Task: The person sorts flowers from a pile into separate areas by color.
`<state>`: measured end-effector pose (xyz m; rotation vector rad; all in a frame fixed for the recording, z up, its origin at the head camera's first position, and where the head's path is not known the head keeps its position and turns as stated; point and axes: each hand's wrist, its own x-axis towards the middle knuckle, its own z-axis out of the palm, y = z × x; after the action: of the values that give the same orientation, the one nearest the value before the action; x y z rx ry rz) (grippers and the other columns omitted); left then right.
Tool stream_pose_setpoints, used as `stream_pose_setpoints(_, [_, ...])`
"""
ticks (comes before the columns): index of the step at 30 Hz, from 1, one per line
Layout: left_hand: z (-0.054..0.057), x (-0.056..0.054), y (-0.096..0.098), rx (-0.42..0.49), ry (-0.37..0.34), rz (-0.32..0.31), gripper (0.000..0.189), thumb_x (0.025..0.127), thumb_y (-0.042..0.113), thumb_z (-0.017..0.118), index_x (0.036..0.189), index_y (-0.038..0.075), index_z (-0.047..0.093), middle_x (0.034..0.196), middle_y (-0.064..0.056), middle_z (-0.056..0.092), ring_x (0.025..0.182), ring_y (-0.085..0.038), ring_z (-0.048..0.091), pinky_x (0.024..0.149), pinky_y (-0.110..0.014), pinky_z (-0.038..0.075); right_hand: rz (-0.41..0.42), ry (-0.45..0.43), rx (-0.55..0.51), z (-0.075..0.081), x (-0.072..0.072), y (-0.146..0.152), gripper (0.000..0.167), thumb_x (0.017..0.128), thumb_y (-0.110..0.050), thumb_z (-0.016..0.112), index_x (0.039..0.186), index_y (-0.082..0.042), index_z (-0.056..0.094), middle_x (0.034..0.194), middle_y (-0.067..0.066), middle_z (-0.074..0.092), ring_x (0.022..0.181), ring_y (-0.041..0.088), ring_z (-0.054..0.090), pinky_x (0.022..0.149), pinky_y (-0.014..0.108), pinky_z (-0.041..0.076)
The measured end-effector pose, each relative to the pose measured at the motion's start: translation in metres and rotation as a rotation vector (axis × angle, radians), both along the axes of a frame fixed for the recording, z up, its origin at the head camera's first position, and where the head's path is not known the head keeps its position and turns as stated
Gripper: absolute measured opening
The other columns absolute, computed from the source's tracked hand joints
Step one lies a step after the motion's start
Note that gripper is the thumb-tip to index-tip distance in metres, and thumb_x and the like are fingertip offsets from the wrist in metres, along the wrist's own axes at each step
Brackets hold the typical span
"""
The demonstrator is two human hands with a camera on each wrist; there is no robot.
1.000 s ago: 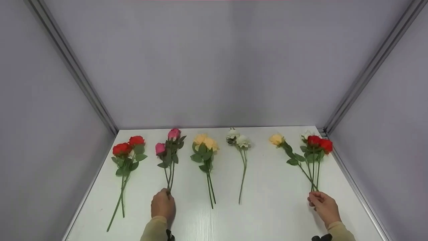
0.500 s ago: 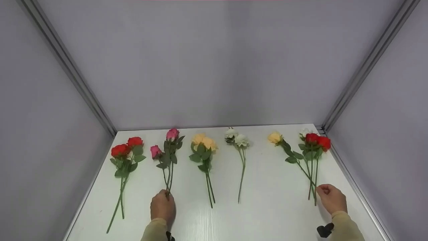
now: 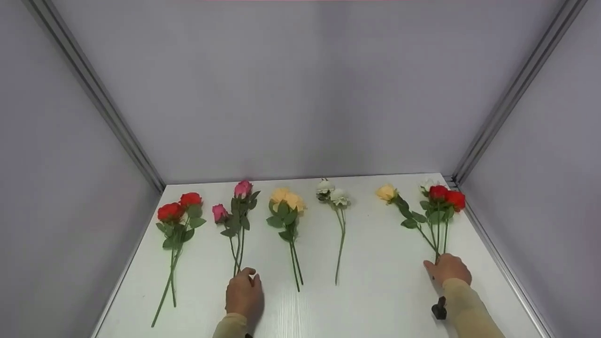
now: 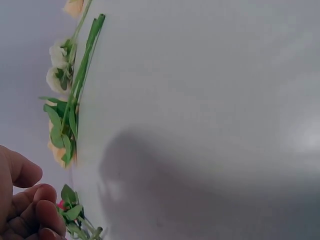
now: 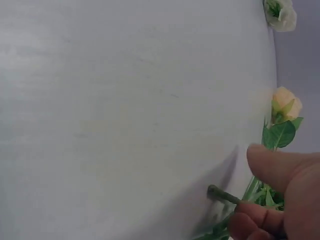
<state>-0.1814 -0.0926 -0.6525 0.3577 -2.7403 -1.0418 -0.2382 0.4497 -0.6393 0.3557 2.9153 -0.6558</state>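
White table: found five groups of roses set across it, blooms toward the back wall, stalks toward the person. Judged this layout handy, with bare stalks left within reach and petals out of the way.

From the left, counted a red pair, stalks crossed; a pink group, two blooms showing; a yellow group; a white pair; and, on the far right, a mixed bunch of two red, one yellow and one white, the white partly hidden behind the red. Read the gaps among the first four as a likely means of keeping colours apart.

Saw the left hand at the pink stalk ends, fingers loosely bent, thumb apart, apparently gripping nothing; perhaps set low there for access to bare stalk rather than leaf. Could not tell touching from near-touching.

Saw the right hand over the lower stalks of the mixed bunch, thumb well away, fingers bent toward a stalk end. Found no closed pinch in the right wrist view, though could not make out contact behind the fingertips. Judged the low spot sensible, with converging stalks and splayed heads.
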Motion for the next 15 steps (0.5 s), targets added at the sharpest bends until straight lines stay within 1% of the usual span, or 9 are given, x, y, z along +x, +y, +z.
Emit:
stream_pose_setpoints(2, [0.0005,0.0014,0.0020,0.006,-0.024,-0.006,0.016,0.089,0.014,0.064,0.101,0.003,0.068,0.066,0.003,0.054,0.058,-0.012,0.050,0.053,-0.030,0.041,-0.013,-0.006,0.016,-0.0010,-0.0014,-0.0015,0.033,0.093,-0.027,0.059,0.080,0.004,0.061,0.068,0.013,0.062,0.058,0.025,0.057,0.050,0.040,0.045])
stream_pose_setpoints(4, [0.0000,0.0027,0.0030,0.006,-0.040,-0.007,0.016,0.089,0.014,0.064,0.101,0.004,0.068,0.066,0.003,0.054,0.059,-0.012,0.050,0.054,-0.030,0.042,-0.021,-0.008,0.017,-0.0020,-0.0023,-0.0016,0.029,0.093,-0.020,0.056,0.085,0.008,0.060,0.073,0.018,0.063,0.061,0.029,0.060,0.052,0.042,0.047])
stream_pose_setpoints(7, [-0.0006,0.0038,0.0032,0.008,-0.048,-0.002,0.016,0.089,0.015,0.064,0.100,0.005,0.068,0.066,0.003,0.054,0.059,-0.013,0.050,0.054,-0.030,0.042,-0.031,-0.008,0.002,-0.0027,-0.0038,-0.0007,0.030,0.094,-0.016,0.051,0.094,0.012,0.060,0.081,0.024,0.064,0.068,0.034,0.063,0.057,0.047,0.049])
stream_pose_setpoints(9, [-0.0012,0.0041,0.0030,0.016,-0.053,-0.001,0.015,0.090,0.016,0.064,0.100,0.006,0.068,0.067,0.003,0.055,0.059,-0.013,0.051,0.054,-0.030,0.042,-0.044,0.005,-0.012,-0.0029,-0.0042,0.0002,0.031,0.094,-0.016,0.049,0.096,0.013,0.060,0.083,0.026,0.065,0.071,0.037,0.064,0.059,0.049,0.050])
stream_pose_setpoints(12, [-0.0018,0.0045,0.0036,0.033,-0.060,0.004,0.016,0.090,0.016,0.063,0.101,0.006,0.068,0.067,0.003,0.055,0.060,-0.013,0.051,0.054,-0.031,0.042,-0.071,0.061,-0.034,-0.0025,-0.0023,0.0013,0.031,0.095,-0.016,0.049,0.095,0.013,0.061,0.083,0.026,0.065,0.072,0.037,0.064,0.061,0.048,0.050])
stream_pose_setpoints(15, [-0.0014,0.0048,0.0061,0.039,-0.035,0.000,0.017,0.090,0.016,0.064,0.102,0.006,0.068,0.071,0.003,0.056,0.064,-0.013,0.052,0.058,-0.032,0.044,-0.093,0.148,-0.069,0.0000,0.0031,-0.0020,0.029,0.095,-0.016,0.050,0.094,0.011,0.063,0.082,0.023,0.066,0.067,0.031,0.063,0.057,0.043,0.050])
